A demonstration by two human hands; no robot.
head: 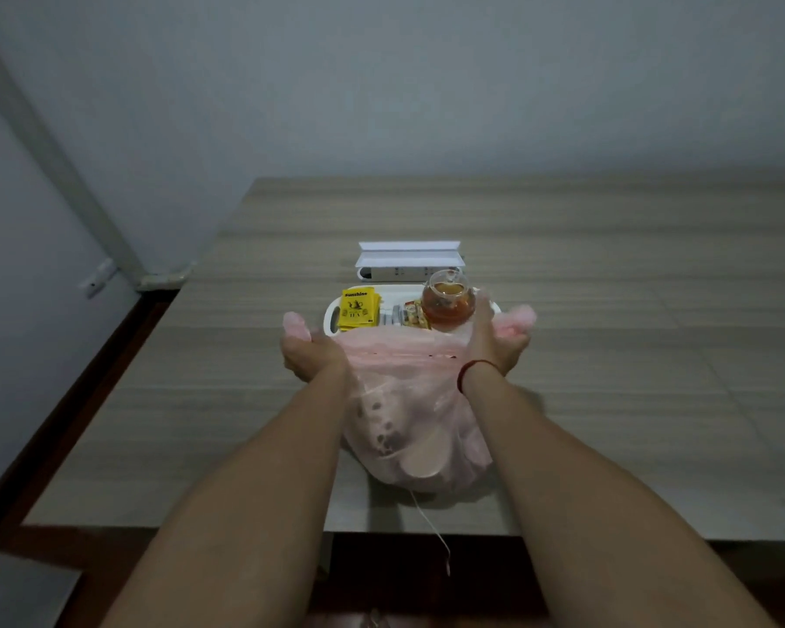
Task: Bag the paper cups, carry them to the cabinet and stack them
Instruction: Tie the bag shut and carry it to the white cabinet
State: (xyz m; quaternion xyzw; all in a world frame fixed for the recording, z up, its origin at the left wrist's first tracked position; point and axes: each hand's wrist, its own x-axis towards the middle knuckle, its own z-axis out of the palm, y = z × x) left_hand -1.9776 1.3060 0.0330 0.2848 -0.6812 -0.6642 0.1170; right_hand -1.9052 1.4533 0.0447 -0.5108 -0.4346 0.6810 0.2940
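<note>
Left hand (311, 355), right hand (495, 351): fingers curled round handles of pink plastic bag (409, 401). Risk: uneven lift spills paper cups (420, 451); right hand just beside glass teapot (449, 303), may knock it.

Red string bracelet (472, 373), right wrist

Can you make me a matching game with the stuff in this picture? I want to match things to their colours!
Things:
1. plastic bag
2. tea packets
3. teapot
4. wrist band

Colours:
A. yellow
B. red
C. clear, with amber tea inside
D. pink

Pairs: 1-D, 2-A, 3-C, 4-B
</note>
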